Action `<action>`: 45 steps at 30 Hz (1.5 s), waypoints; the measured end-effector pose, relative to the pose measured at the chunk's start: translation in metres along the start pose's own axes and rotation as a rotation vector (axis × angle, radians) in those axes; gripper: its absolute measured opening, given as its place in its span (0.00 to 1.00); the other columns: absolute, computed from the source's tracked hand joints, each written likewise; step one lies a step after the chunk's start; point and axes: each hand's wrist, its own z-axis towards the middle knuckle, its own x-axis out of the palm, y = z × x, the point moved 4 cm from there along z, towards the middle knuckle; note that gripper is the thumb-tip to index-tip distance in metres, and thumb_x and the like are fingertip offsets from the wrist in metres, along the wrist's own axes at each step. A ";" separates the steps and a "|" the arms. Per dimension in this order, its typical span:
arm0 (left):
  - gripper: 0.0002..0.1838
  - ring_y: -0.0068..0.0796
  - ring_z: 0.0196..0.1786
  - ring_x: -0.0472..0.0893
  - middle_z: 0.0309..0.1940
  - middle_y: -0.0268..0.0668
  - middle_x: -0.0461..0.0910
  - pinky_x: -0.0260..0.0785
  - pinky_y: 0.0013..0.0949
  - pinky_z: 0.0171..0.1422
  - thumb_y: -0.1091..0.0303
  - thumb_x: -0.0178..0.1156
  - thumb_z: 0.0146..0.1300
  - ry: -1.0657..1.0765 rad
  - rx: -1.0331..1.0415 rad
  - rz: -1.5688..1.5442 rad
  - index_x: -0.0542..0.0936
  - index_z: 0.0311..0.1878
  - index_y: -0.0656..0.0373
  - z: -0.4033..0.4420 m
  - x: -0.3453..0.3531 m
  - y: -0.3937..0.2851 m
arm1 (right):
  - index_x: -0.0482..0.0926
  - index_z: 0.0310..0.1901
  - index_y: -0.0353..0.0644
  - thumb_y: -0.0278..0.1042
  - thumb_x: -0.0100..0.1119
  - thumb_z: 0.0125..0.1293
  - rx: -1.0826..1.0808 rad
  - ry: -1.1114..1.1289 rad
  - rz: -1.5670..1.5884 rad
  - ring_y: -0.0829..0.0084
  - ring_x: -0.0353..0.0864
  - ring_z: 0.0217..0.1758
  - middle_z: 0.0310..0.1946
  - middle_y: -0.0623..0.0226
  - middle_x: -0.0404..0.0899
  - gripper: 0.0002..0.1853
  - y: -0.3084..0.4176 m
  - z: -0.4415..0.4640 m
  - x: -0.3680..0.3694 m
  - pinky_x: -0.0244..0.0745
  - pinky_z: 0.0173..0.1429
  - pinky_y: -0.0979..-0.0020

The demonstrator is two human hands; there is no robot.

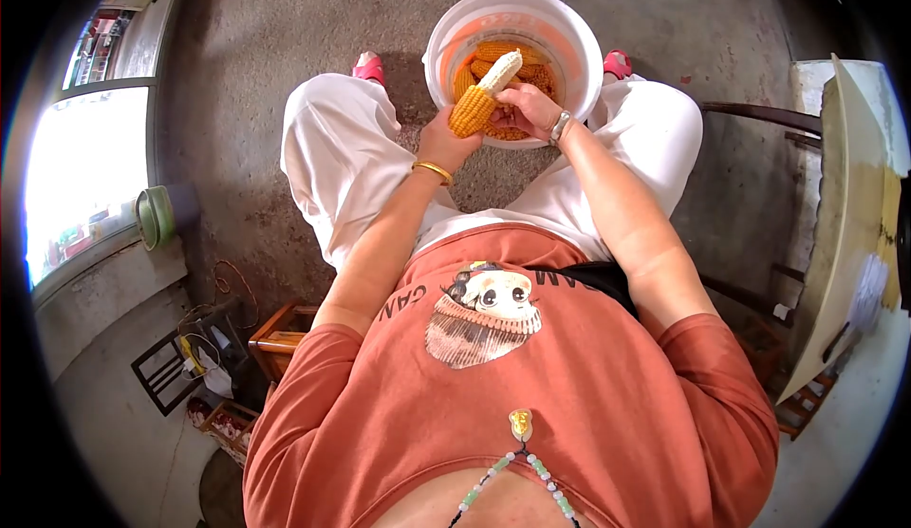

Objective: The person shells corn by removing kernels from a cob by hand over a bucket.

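Note:
A corn cob (474,111) is held over the near side of a white bucket (585,54). Yellow kernels cover its lower part, while the upper part is bare and pale. My left hand (448,141), with a gold bangle at the wrist, is wrapped round the kernel-covered end. My right hand (528,109), wearing a metal wristwatch, has its fingers bent against the right side of the cob, near where kernels meet the bare part. Inside the bucket lie several yellow cobs (500,51) and loose kernels.
The bucket stands on the concrete floor (285,16) between my knees. A table (835,234) with a thin top is at the right. On the left are a window (90,167), a green container (155,217) and a wooden stool (280,340).

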 end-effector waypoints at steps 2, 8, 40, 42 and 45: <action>0.27 0.44 0.41 0.83 0.37 0.47 0.82 0.74 0.39 0.46 0.59 0.70 0.44 -0.011 0.029 0.052 0.76 0.49 0.58 0.000 -0.001 -0.004 | 0.72 0.53 0.42 0.48 0.58 0.65 0.022 -0.041 -0.029 0.79 0.79 0.38 0.41 0.70 0.78 0.22 0.003 -0.002 0.002 0.78 0.48 0.73; 0.26 0.48 0.41 0.82 0.38 0.48 0.82 0.75 0.41 0.45 0.60 0.68 0.46 -0.039 0.079 0.237 0.76 0.50 0.57 -0.002 0.002 -0.013 | 0.71 0.55 0.42 0.51 0.61 0.63 0.018 -0.181 -0.140 0.77 0.80 0.40 0.43 0.69 0.78 0.26 0.006 -0.006 0.011 0.78 0.48 0.72; 0.27 0.51 0.37 0.81 0.35 0.49 0.81 0.74 0.45 0.39 0.55 0.69 0.49 -0.101 0.162 0.316 0.73 0.50 0.57 -0.002 0.000 -0.011 | 0.69 0.57 0.39 0.42 0.52 0.67 -0.004 -0.045 -0.054 0.71 0.78 0.51 0.50 0.65 0.76 0.21 -0.003 0.003 -0.002 0.77 0.57 0.66; 0.29 0.50 0.36 0.81 0.34 0.48 0.81 0.74 0.45 0.38 0.53 0.68 0.50 -0.108 0.184 0.421 0.72 0.53 0.56 -0.002 0.001 -0.008 | 0.69 0.57 0.40 0.44 0.53 0.67 0.008 -0.056 -0.021 0.71 0.78 0.51 0.49 0.65 0.76 0.22 -0.002 0.002 0.000 0.77 0.56 0.66; 0.32 0.50 0.35 0.81 0.34 0.47 0.81 0.74 0.46 0.37 0.47 0.66 0.52 -0.068 0.146 0.548 0.70 0.56 0.56 -0.005 0.003 -0.010 | 0.69 0.58 0.40 0.46 0.55 0.66 0.027 -0.122 -0.069 0.71 0.78 0.52 0.50 0.66 0.76 0.24 0.002 -0.003 0.009 0.77 0.55 0.66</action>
